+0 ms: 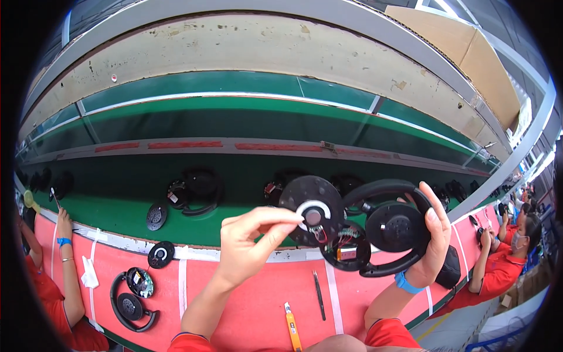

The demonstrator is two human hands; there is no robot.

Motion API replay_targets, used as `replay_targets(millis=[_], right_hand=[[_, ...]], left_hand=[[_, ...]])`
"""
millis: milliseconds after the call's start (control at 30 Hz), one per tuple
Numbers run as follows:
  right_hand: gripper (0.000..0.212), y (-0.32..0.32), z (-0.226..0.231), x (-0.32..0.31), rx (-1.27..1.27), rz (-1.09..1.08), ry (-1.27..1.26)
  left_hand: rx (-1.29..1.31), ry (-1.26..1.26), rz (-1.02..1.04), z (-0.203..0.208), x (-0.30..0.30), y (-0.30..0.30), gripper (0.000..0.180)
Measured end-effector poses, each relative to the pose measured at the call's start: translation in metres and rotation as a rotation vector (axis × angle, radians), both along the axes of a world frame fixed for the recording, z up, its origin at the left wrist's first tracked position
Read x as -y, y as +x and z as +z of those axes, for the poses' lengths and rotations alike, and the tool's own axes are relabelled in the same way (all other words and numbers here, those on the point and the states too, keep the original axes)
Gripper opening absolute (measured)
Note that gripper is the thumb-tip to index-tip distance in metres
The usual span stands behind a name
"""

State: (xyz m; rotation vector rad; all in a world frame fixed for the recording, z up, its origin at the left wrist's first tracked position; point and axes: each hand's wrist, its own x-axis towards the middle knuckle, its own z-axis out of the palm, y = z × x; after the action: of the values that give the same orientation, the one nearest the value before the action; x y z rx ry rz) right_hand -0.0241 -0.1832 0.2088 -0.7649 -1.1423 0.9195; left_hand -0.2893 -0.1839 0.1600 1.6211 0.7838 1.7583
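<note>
In front of me, my right hand (435, 234) grips an over-ear headphone (399, 227) by its band and ear cup, thumb and fingers wrapped around the right side. Its other ear cup (349, 249) is opened, with coloured wires and a small board showing. Wires link this cup to a round black plate (302, 196). On that plate a white C-shaped strip (321, 206) curves around a round grey centre. My left hand (249, 240) is closed in a pinch, thumb and forefinger at the strip's left end; the fingertips partly hide it.
Tweezers (318, 294) and a yellow utility knife (292, 325) lie on the pink mat. Another opened headphone (130, 305) is at left beside a black disc (160, 254). More headphones (202, 185) lie on the green conveyor belt beyond. Co-workers in red sit on both sides.
</note>
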Motion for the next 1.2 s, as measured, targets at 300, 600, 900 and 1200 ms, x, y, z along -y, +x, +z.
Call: replay_targets(millis=[300,600,900,1200], right_hand=[[0.034,0.096,-0.019,-0.035,0.086,-0.505,0.025],[0.043,0.152,-0.082,-0.103,0.081,-1.315,0.173],[0.054,0.170,-0.217,-0.179,0.252,-1.480,-0.427],[0.059,0.111,-0.225,-0.190,1.314,-0.881,-0.261]], left_hand=[[0.168,-0.444,-0.289,-0.070,-0.081,0.118,0.014],[-0.603,-0.033,-0.169,-0.136,-0.113,0.205,0.037],[-1.230,0.283,0.482,-0.180,-0.120,0.093,0.024],[-1.268,0.195,0.565,-0.166,-0.098,0.008,0.020]])
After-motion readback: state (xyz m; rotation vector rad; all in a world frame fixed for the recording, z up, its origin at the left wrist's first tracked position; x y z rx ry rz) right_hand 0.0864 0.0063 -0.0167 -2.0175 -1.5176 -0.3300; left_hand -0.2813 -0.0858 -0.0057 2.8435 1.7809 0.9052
